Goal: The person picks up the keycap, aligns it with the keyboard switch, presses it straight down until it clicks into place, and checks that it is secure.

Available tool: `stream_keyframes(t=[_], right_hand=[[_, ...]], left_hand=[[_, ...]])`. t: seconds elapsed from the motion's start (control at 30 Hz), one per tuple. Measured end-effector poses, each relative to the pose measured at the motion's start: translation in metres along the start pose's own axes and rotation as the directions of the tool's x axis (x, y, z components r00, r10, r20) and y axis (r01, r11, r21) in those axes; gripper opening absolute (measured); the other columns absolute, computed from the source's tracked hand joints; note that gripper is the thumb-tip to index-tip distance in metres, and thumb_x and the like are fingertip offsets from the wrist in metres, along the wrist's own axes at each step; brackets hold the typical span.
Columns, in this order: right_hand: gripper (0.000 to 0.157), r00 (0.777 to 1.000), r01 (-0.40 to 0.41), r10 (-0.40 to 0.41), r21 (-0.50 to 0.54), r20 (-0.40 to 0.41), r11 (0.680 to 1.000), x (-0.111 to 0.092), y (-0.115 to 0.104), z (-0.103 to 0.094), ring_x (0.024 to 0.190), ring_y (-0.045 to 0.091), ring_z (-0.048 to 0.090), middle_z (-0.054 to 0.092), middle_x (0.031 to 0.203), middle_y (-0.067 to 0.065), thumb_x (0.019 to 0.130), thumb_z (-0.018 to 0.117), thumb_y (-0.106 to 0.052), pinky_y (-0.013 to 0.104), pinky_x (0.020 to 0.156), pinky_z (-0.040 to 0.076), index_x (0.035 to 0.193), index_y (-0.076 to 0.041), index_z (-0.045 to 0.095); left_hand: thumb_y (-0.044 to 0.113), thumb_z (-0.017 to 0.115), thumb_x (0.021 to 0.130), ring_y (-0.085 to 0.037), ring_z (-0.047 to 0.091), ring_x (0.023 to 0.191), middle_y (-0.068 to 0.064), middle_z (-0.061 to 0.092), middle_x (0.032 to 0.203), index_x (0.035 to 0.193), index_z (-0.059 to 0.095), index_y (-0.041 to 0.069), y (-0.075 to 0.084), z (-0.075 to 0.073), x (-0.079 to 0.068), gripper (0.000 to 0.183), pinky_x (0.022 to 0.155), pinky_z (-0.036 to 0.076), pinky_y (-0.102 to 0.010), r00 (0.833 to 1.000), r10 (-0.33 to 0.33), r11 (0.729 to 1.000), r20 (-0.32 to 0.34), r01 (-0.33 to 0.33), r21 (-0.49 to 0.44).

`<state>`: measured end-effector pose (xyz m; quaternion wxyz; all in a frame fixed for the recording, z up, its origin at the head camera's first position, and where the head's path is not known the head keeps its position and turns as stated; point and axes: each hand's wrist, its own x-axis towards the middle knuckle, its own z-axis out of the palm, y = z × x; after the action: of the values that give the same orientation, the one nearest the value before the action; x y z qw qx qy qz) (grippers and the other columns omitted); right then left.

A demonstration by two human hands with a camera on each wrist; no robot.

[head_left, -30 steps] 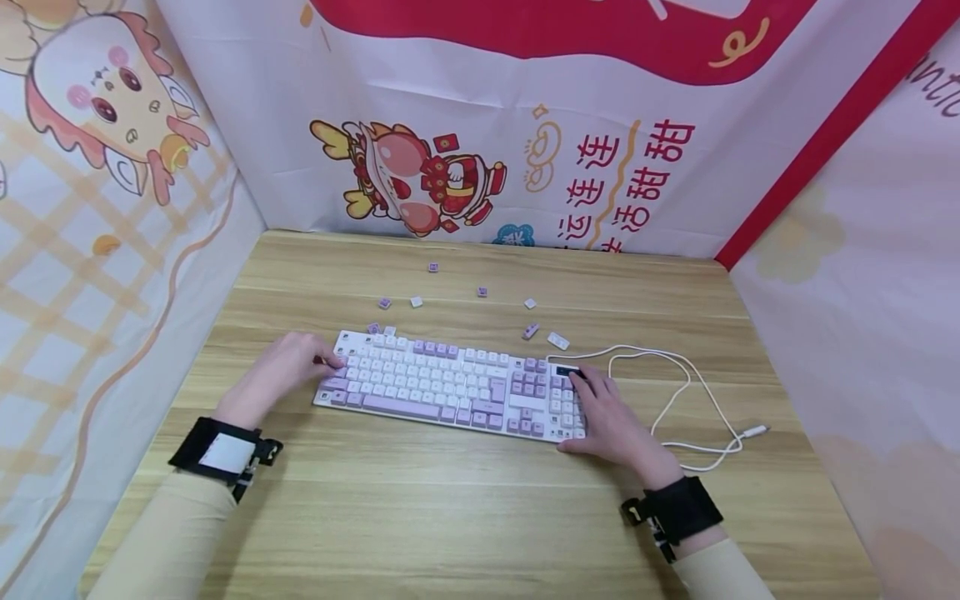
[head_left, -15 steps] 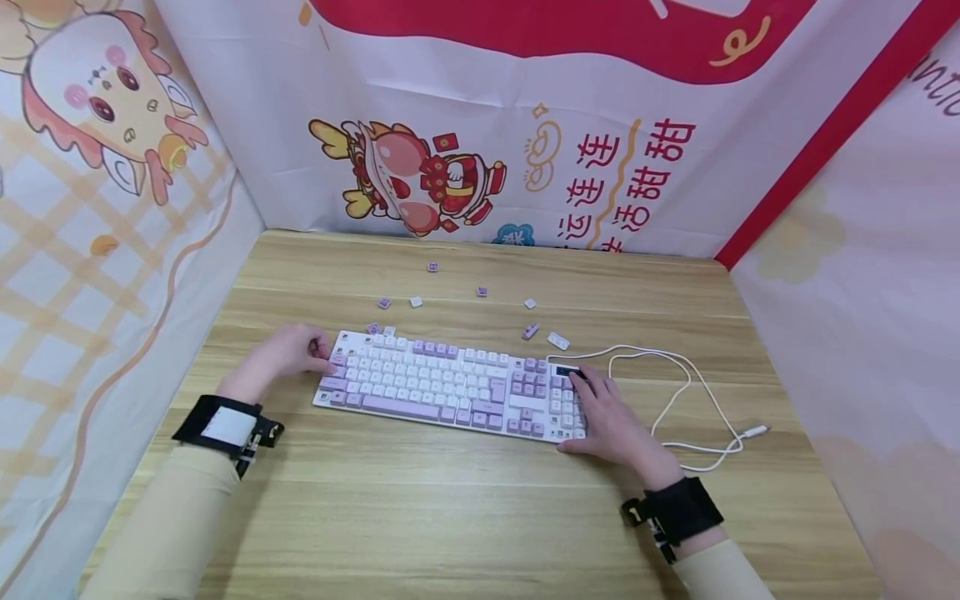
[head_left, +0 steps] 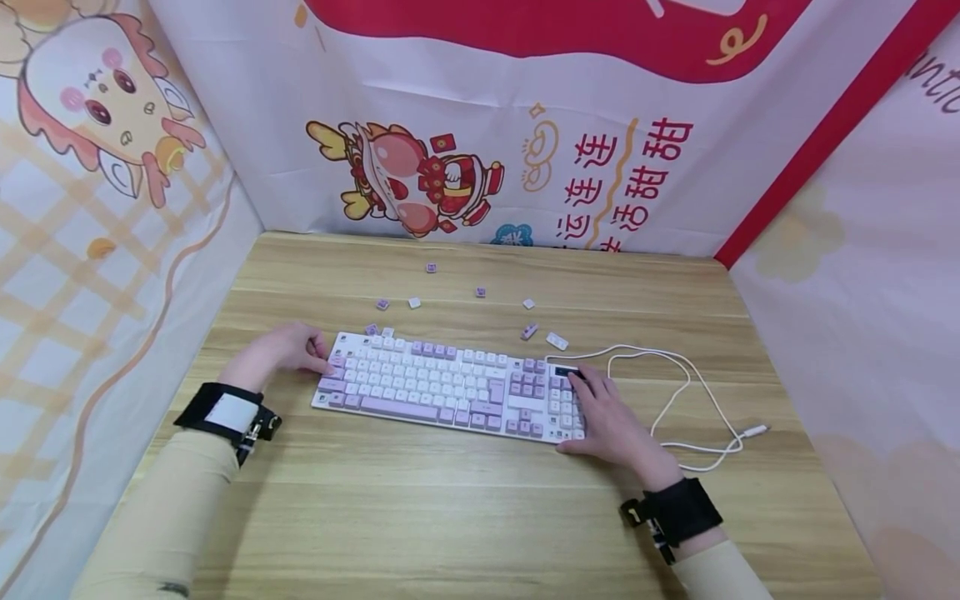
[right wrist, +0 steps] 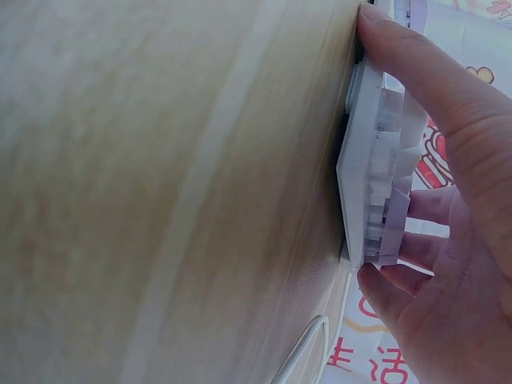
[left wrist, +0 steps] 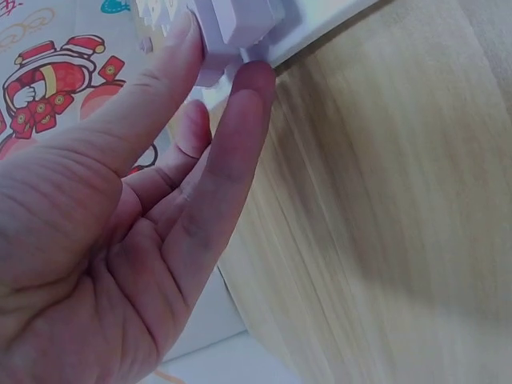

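A white and purple keyboard [head_left: 431, 392] lies flat on the wooden table, with bare switch spots near its left corners. My left hand [head_left: 288, 348] is at its left edge. In the left wrist view, the thumb and index finger pinch a purple keycap [left wrist: 211, 48] at the board's side; the other fingers curl loosely beneath. My right hand [head_left: 611, 427] grips the keyboard's right end, thumb at the front edge and fingers over the back. Seen from the right wrist, the thumb [right wrist: 416, 60] presses the near side of the white case [right wrist: 360, 160].
Several loose keycaps lie behind the keyboard, among them a purple one [head_left: 431, 267], a white one [head_left: 528, 303] and a longer white one [head_left: 557, 341]. A white cable with its plug [head_left: 755, 431] loops on the right. Printed cloth [head_left: 450, 75] hangs behind the table.
My left hand has shifted slightly, its fingers drawing back a little along the keyboard's left edge, and the left wrist has turned and lifted somewhat. The right hand and keyboard stay in place.
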<state>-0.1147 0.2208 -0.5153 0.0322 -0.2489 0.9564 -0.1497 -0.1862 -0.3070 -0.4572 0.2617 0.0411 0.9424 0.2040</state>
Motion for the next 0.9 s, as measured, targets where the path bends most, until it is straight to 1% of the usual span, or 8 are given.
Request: stream_keyframes(t=[0.13,0.23,0.37,0.5,0.63,0.77,0.83,0.9], right_hand=[[0.122,1.0,-0.004,0.004,0.001,0.002,1.0,0.0,0.0,0.0,0.139,0.048,0.035,0.03,0.156,0.028,0.061,0.089,-0.057,0.057,0.113,0.041,0.151,0.003,0.033],[0.122,1.0,-0.012,0.012,0.003,0.013,1.0,0.0,-0.001,-0.001,0.14,0.047,0.034,0.029,0.157,0.027,0.062,0.088,-0.058,0.056,0.113,0.041,0.152,0.002,0.031],[0.123,1.0,-0.013,0.013,0.0,0.02,1.0,0.0,-0.002,-0.001,0.141,0.047,0.033,0.028,0.158,0.027,0.063,0.088,-0.059,0.056,0.114,0.041,0.153,0.002,0.03],[0.122,1.0,-0.015,0.015,-0.003,0.021,1.0,0.0,-0.003,-0.002,0.141,0.047,0.033,0.028,0.158,0.028,0.063,0.088,-0.058,0.056,0.115,0.04,0.152,0.002,0.031],[0.122,1.0,-0.008,0.008,-0.007,0.007,1.0,0.0,-0.003,-0.003,0.14,0.048,0.034,0.029,0.157,0.029,0.062,0.089,-0.057,0.056,0.114,0.04,0.151,0.003,0.032],[0.122,1.0,0.001,-0.001,-0.008,-0.005,1.0,-0.001,-0.003,-0.003,0.139,0.048,0.035,0.03,0.156,0.029,0.061,0.089,-0.056,0.057,0.113,0.041,0.151,0.003,0.033],[0.122,1.0,0.005,-0.005,-0.007,-0.008,1.0,-0.001,-0.003,-0.003,0.139,0.048,0.036,0.031,0.156,0.029,0.061,0.09,-0.056,0.057,0.113,0.041,0.151,0.003,0.033],[0.122,1.0,0.008,-0.008,-0.005,-0.012,1.0,-0.001,-0.003,-0.003,0.139,0.049,0.036,0.031,0.156,0.029,0.061,0.09,-0.055,0.057,0.113,0.041,0.151,0.004,0.033]], left_hand=[[0.024,0.082,0.08,-0.017,0.067,0.079,-0.014,0.075,0.092,0.105,0.064,-0.003,0.006,-0.001,0.001,0.041,0.076,0.051,-0.033,1.0,-0.007,1.0,0.027,0.007,0.018],[0.022,0.082,0.08,-0.018,0.07,0.079,-0.019,0.076,0.099,0.114,0.062,-0.006,0.009,-0.001,0.002,0.049,0.078,0.053,-0.036,0.999,-0.013,0.999,0.044,0.011,0.039],[0.019,0.082,0.08,-0.018,0.07,0.077,-0.018,0.075,0.098,0.114,0.062,-0.007,0.012,-0.001,0.002,0.047,0.073,0.053,-0.033,0.998,-0.016,0.999,0.06,0.014,0.039],[0.021,0.083,0.079,-0.018,0.069,0.078,-0.015,0.075,0.095,0.11,0.064,-0.005,0.009,-0.002,0.004,0.046,0.071,0.05,-0.029,0.998,0.003,0.999,0.057,-0.006,0.048],[0.021,0.084,0.077,-0.023,0.068,0.086,-0.017,0.074,0.099,0.115,0.061,-0.007,0.01,-0.003,0.003,0.052,0.076,0.051,-0.034,0.999,0.038,0.998,0.039,-0.04,0.052],[0.022,0.082,0.079,-0.034,0.066,0.1,-0.023,0.07,0.11,0.125,0.055,-0.009,0.021,-0.006,-0.002,0.062,0.087,0.052,-0.046,0.999,0.035,0.998,0.01,-0.036,0.051],[0.023,0.079,0.083,-0.039,0.065,0.105,-0.026,0.068,0.115,0.13,0.052,-0.009,0.026,-0.006,-0.002,0.063,0.09,0.052,-0.051,0.999,0.023,0.998,-0.023,-0.022,0.054],[0.02,0.075,0.088,-0.042,0.063,0.109,-0.028,0.066,0.119,0.133,0.051,-0.008,0.032,-0.006,0.0,0.058,0.091,0.052,-0.054,0.996,0.031,0.998,-0.079,-0.027,0.055]])
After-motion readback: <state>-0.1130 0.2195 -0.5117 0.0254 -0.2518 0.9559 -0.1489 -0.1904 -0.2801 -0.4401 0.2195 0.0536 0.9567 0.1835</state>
